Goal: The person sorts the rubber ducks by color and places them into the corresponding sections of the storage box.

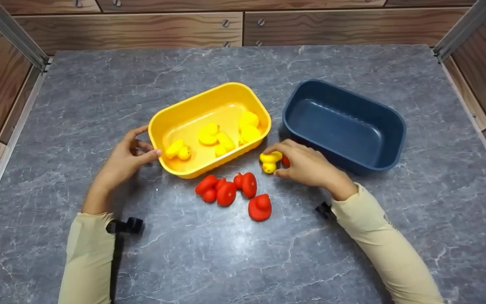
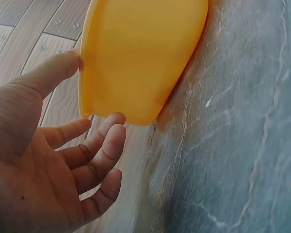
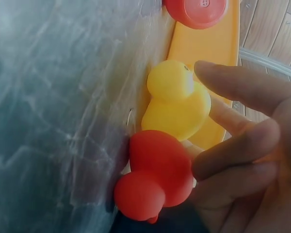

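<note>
Thumb and index finger of my right hand (image 1: pixel 304 164) close around a small yellow rubber duck (image 1: pixel 269 162), low over the table between two bins. A red rubber duck (image 3: pixel 160 170) lies right beside it, close to the other curled fingers and mostly covered by the hand in the head view. At the left end of the yellow bin (image 1: pixel 192 103), my left hand (image 1: pixel 120 160) touches the rim with the thumb, its other fingers loosely bent against the outer wall. Several yellow ducks (image 1: pixel 208 134) lie inside that bin.
Several red ducks (image 1: pixel 226 193) form a loose group in front of the yellow bin. A dark blue bin (image 1: pixel 344 99) stands to the right, its bare floor showing. Wood-patterned panels (image 1: pixel 141 29) border the grey marbled table (image 1: pixel 175 261) at the back and sides.
</note>
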The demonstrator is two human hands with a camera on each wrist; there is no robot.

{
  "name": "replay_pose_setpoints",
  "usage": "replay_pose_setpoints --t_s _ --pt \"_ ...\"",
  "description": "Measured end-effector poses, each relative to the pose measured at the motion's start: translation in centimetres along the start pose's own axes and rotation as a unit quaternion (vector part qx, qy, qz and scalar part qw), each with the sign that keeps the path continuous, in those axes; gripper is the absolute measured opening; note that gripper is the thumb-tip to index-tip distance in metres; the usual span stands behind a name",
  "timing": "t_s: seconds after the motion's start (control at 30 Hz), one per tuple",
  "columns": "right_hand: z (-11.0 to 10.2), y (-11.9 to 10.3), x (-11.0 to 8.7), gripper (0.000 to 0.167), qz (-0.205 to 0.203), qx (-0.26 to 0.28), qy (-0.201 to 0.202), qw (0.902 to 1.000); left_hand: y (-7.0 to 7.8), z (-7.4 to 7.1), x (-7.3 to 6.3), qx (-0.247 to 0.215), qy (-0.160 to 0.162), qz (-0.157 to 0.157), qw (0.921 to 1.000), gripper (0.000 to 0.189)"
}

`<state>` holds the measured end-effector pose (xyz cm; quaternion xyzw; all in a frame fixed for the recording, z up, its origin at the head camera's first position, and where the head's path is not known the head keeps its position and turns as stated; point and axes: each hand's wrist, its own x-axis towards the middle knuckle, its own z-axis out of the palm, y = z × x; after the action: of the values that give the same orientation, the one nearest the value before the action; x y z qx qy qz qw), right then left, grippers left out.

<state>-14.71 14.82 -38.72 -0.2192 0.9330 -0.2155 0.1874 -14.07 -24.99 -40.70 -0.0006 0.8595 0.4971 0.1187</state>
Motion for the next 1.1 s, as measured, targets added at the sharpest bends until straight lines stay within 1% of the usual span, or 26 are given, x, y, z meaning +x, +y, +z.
replay_pose_setpoints --t_s 0.1,0.33,0.57,0.9,1.1 --pt "0.2 0.0 -0.1 0.044 -0.003 -0.009 -0.004 1.0 0.0 -0.1 0.0 0.0 -0.001 0.0 1.0 0.075" --pt "0.7 -0.1 0.2 0.043 -0.013 -0.023 0.002 0.9997 0.0 0.0 0.0 -0.001 -0.001 0.001 1.0 0.075" --pt "0.9 -0.2 0.3 0.04 -0.014 -0.02 0.015 0.9996 0.0 -0.1 -0.1 0.002 -0.001 -0.003 1.0 0.075" --pt "1.1 -0.1 -0.1 0.038 -0.013 -0.014 0.019 0.9996 0.1 0.0 -0.1 -0.003 -0.002 -0.004 1.0 0.076" --pt "1.1 0.1 -0.1 0.026 -0.022 0.003 0.046 0.9987 0.0 0.0 0.0 -0.004 -0.003 -0.002 1.0 0.076"
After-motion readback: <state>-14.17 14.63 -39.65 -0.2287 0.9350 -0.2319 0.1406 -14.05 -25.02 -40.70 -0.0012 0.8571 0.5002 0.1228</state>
